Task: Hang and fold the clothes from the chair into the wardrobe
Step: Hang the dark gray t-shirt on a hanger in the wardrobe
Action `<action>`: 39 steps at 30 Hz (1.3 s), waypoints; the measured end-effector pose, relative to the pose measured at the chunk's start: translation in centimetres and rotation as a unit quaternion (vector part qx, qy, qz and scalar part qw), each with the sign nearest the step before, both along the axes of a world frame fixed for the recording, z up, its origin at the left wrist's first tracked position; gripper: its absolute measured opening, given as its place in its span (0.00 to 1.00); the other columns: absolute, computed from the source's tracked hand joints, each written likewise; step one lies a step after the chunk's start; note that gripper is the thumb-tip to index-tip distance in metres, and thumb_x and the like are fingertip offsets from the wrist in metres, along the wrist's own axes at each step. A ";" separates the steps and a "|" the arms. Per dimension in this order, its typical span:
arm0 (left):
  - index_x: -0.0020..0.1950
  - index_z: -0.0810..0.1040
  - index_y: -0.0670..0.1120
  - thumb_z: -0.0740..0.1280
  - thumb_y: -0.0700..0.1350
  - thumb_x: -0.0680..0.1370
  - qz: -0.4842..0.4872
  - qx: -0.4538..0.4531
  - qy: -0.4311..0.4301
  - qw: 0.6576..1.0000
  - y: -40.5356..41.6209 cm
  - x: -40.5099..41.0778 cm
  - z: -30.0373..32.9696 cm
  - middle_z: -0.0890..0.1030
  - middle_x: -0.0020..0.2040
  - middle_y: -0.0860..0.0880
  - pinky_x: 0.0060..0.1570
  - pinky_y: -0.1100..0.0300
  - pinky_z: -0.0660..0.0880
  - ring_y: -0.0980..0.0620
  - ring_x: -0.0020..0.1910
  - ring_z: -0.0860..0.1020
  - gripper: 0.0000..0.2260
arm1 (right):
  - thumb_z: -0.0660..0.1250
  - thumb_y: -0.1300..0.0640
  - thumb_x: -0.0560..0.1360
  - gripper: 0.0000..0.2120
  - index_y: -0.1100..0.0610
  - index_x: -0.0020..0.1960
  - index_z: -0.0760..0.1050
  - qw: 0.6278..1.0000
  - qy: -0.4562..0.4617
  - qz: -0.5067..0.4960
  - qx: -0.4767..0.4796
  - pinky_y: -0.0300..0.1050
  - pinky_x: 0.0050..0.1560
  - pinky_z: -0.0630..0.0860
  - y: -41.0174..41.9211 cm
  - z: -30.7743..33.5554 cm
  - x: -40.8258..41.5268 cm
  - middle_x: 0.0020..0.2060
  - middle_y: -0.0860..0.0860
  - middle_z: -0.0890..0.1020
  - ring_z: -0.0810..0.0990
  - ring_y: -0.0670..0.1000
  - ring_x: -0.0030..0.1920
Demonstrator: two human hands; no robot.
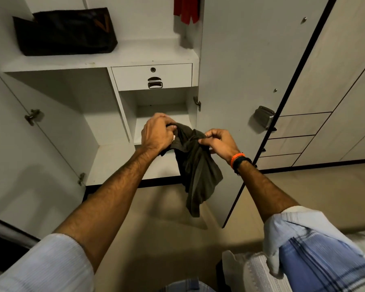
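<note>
Both hands hold one dark olive garment (195, 165) in the air in front of the open wardrobe (97, 64). Curled fingers (170, 125) of the left hand (156, 133) grip its bunched upper edge; the right hand (219, 142) pinches the twisted cloth just beside it between thumb and fingertips. From both grips the fabric hangs down over the floor (156, 228). A black bag (65, 31) sits on the upper shelf, a red garment (187, 8) hangs above, and a drawer (152, 76) lies behind the hands.
</note>
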State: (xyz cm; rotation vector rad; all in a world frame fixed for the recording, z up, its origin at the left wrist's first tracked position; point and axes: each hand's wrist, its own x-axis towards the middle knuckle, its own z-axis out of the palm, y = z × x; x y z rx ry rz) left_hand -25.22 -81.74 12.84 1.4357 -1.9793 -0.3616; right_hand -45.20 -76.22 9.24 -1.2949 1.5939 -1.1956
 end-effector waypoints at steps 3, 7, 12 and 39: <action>0.56 0.83 0.53 0.65 0.47 0.80 -0.032 0.005 0.013 0.999 -0.2 -0.7 1.1 0.84 0.55 0.50 0.56 0.54 0.76 0.47 0.54 0.80 0.09 | 0.72 0.61 0.73 0.08 0.56 0.51 0.79 0.999 0.010 0.041 -0.001 0.45 0.46 0.78 -0.1 0.5 1.3 0.47 0.54 0.82 0.82 0.52 0.48; 0.53 0.81 0.53 0.72 0.51 0.75 -0.086 0.038 0.018 0.995 -0.6 -1.3 2.1 0.84 0.48 0.50 0.49 0.55 0.78 0.51 0.47 0.81 0.08 | 0.77 0.54 0.71 0.17 0.53 0.57 0.76 0.996 0.035 0.005 -0.085 0.33 0.44 0.76 -0.7 2.1 2.9 0.48 0.45 0.80 0.78 0.42 0.45; 0.53 0.79 0.53 0.78 0.50 0.69 -0.105 0.045 0.004 0.993 -0.8 -1.1 2.0 0.78 0.39 0.54 0.35 0.64 0.71 0.56 0.38 0.77 0.16 | 0.78 0.57 0.69 0.13 0.56 0.52 0.81 0.985 0.136 0.070 -0.082 0.43 0.50 0.79 -1.5 2.4 2.6 0.41 0.47 0.82 0.80 0.47 0.43; 0.52 0.75 0.48 0.72 0.48 0.76 0.034 0.109 0.145 0.983 -0.7 -1.7 0.6 0.79 0.46 0.50 0.47 0.58 0.75 0.52 0.45 0.77 0.09 | 0.63 0.56 0.80 0.08 0.55 0.47 0.79 1.000 0.011 0.025 0.015 0.61 0.49 0.82 -1.5 2.4 3.1 0.44 0.60 0.85 0.85 0.60 0.46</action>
